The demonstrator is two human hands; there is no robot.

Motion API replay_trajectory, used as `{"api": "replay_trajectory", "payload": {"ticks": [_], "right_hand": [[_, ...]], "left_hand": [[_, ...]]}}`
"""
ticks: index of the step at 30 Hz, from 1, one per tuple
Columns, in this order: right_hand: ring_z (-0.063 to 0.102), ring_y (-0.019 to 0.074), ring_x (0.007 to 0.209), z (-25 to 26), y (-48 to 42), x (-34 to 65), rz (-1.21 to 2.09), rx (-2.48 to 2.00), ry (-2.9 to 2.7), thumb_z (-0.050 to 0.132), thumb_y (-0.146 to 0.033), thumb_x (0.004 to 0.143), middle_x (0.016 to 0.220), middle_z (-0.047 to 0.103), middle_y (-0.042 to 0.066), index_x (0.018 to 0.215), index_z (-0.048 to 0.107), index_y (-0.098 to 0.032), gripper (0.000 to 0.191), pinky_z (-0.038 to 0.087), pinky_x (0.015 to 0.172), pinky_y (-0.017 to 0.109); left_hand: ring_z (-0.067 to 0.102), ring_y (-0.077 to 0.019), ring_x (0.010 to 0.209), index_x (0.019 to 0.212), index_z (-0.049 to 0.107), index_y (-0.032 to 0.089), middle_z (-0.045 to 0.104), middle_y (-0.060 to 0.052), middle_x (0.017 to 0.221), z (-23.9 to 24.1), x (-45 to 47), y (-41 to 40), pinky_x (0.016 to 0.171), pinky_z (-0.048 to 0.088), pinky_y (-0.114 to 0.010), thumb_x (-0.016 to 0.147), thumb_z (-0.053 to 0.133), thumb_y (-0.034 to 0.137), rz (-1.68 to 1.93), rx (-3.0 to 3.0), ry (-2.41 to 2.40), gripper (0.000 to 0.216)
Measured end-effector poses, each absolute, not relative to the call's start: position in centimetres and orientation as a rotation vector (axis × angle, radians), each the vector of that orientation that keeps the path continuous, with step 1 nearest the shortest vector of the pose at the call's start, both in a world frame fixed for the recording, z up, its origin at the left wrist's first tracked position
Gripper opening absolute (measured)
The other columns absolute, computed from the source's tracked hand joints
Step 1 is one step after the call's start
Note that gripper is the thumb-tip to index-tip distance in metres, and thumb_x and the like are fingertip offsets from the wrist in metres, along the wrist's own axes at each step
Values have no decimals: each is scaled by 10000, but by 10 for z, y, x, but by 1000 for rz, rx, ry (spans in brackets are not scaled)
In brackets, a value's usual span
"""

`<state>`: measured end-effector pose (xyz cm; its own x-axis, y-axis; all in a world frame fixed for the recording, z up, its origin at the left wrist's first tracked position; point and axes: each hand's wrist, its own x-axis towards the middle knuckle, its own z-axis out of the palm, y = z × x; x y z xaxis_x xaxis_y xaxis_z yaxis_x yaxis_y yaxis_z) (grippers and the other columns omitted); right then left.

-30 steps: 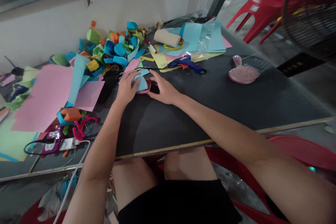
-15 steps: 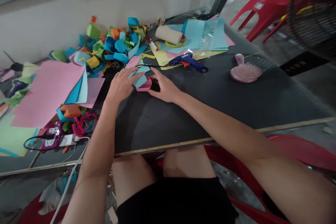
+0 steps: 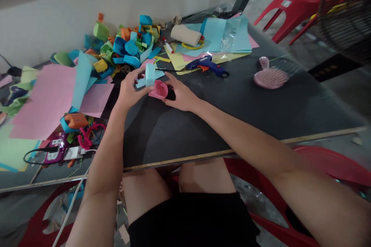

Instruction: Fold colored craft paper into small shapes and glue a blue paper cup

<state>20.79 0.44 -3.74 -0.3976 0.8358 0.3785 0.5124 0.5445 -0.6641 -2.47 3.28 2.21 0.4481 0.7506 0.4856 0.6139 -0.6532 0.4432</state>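
Observation:
My left hand (image 3: 129, 89) is curled round a folded light blue paper piece (image 3: 150, 74) and holds it upright just above the black table (image 3: 232, 104). Right beside it a pink curved paper piece (image 3: 159, 89) is tilted up, touching the blue one. My right hand (image 3: 180, 95) rests on the table with its fingers against the pink piece's right edge. Both hands meet at the table's middle, in front of the paper pile.
A heap of folded coloured paper (image 3: 127, 48) lies behind the hands, large pink sheets (image 3: 46, 96) to the left. A blue glue gun (image 3: 206, 65), a cardboard roll (image 3: 185, 34) and a pink hairbrush (image 3: 269, 75) lie on the right. Power strip (image 3: 58, 152) and cables sit front left.
The left hand has lifted the blue piece from flat on the pink piece to upright. The pink piece has tipped up. The right hand has stayed in place.

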Motion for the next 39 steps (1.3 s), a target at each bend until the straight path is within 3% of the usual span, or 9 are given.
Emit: {"api": "replay_trajectory", "payload": {"ticks": [4, 11, 16, 24, 29, 39], "right_hand": [[517, 365, 1250, -34, 2, 208, 611, -1086, -2078, 688, -357, 750, 1350, 560, 155, 1555, 124, -224, 992, 464, 1005, 560], [524, 367, 1239, -30, 0, 207, 611, -1081, -2094, 655, -379, 782, 1322, 576, 161, 1562, 110, -226, 963, 455, 1003, 583], [532, 360, 1226, -33, 2, 207, 626, -1084, -2091, 658, -410, 784, 1314, 583, 163, 1559, 110, -227, 966, 470, 980, 572], [527, 367, 1228, -31, 1, 207, 629, -1090, -2113, 648, -402, 782, 1321, 583, 168, 1560, 117, -214, 961, 441, 1004, 589], [513, 377, 1249, -32, 3, 207, 622, -1094, -2136, 641, -408, 782, 1328, 571, 183, 1557, 135, -188, 952, 414, 1029, 602], [511, 389, 1246, -30, 2, 206, 556, -1133, -2159, 628, -461, 811, 1346, 555, 186, 1535, 204, -206, 878, 439, 1014, 607]], "left_hand": [[614, -250, 1071, 1389, 505, 232, 654, -96, 1240, 24, -21, 28, 911, 503, -389, 783, 690, 623, 822, 2562, 1126, 745], [577, -292, 1165, 1337, 583, 267, 656, -88, 1244, 25, -21, 26, 1008, 453, -479, 843, 659, 532, 537, 2672, 1050, 565], [549, -295, 1199, 1330, 592, 255, 634, -90, 1262, 24, -22, 27, 1037, 438, -501, 841, 653, 434, 548, 2675, 1078, 524], [565, -309, 1145, 1292, 625, 246, 645, -97, 1191, 24, -25, 28, 1015, 448, -513, 800, 663, 410, 513, 2725, 1065, 520], [523, -304, 1209, 1396, 523, 253, 593, -106, 1281, 21, -21, 27, 1048, 413, -514, 862, 589, 369, 534, 2728, 1013, 550], [474, -299, 1277, 1417, 507, 257, 533, -115, 1343, 12, -14, 24, 1083, 373, -495, 931, 473, 386, 480, 2797, 958, 503]]}}
